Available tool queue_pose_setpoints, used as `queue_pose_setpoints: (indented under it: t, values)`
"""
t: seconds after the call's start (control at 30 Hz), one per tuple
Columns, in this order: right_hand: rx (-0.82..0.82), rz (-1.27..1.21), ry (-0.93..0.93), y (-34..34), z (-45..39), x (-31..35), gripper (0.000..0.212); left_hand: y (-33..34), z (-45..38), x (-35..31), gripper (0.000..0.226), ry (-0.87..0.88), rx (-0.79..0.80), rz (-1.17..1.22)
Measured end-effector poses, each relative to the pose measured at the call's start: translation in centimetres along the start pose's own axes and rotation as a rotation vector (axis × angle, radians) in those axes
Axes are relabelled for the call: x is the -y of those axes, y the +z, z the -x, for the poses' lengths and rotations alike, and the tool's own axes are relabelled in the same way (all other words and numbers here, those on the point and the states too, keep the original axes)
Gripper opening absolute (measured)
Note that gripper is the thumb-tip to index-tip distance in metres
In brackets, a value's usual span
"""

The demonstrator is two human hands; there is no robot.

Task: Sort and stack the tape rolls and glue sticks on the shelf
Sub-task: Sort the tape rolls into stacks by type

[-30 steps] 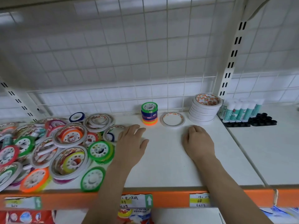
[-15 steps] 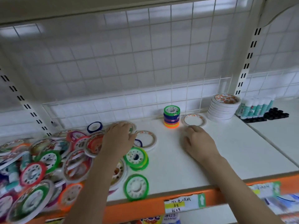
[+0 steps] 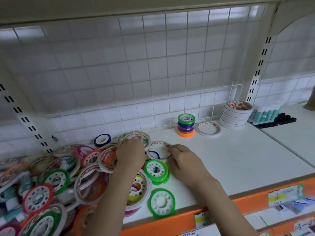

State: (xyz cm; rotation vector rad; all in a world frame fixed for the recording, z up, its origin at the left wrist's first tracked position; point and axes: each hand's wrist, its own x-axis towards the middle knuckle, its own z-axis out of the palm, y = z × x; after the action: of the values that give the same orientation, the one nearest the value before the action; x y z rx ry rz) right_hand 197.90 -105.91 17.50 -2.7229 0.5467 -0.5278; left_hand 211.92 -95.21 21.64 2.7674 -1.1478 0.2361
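1. The sorting step was under way: a white ring roll [image 3: 159, 150] at the edge of the loose pile [image 3: 56, 181] was touched on its right rim by the curled fingers of the right hand [image 3: 185, 163].
2. The left hand [image 3: 131, 153] was laid on another white ring roll [image 3: 138, 137]; its grip could not be told.
3. The white stack [image 3: 236, 114], the coloured stack [image 3: 186, 125] and the glue sticks [image 3: 265, 114] stood at the back right of the shelf [image 3: 238, 155].
4. A lift clear of the blue roll [image 3: 154, 154] lying inside the ring was judged necessary next.

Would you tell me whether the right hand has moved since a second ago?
Yes. The right hand has moved left, away from the lone white roll, to the white ring at the pile's edge.
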Motion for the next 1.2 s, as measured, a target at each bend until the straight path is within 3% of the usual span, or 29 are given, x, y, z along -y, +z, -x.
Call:
queue_pose_setpoints:
  t: [0.2, 0.43, 0.6, 1.0, 1.2]
  values:
    - [0.094, 0.023, -0.091, 0.1, -1.2, -0.1, 0.044, -1.2, 1.1, 0.9, 0.023, 0.041, -0.201, 0.161]
    - [0.182, 0.050, -0.190, -0.2, -1.7, -1.1, 0.029, -1.0, 3.2, -0.9, 0.018, 0.014, -0.406, 0.289]
    - [0.129, 0.019, -0.234, -3.6, -0.4, -3.8, 0.031, 0.3, 4.2, -4.3, 0.039, 0.009, -0.535, 0.336]
    - [-0.012, 0.077, -0.197, -9.7, 0.3, -15.4, 0.027, 3.5, 3.5, -13.7, 0.035, -0.056, -0.620, 0.356]
    - [0.063, 0.208, -0.192, -10.4, -2.8, -17.5, 0.035, 4.3, 4.1, -15.5, 0.032, -0.083, -0.680, 0.332]
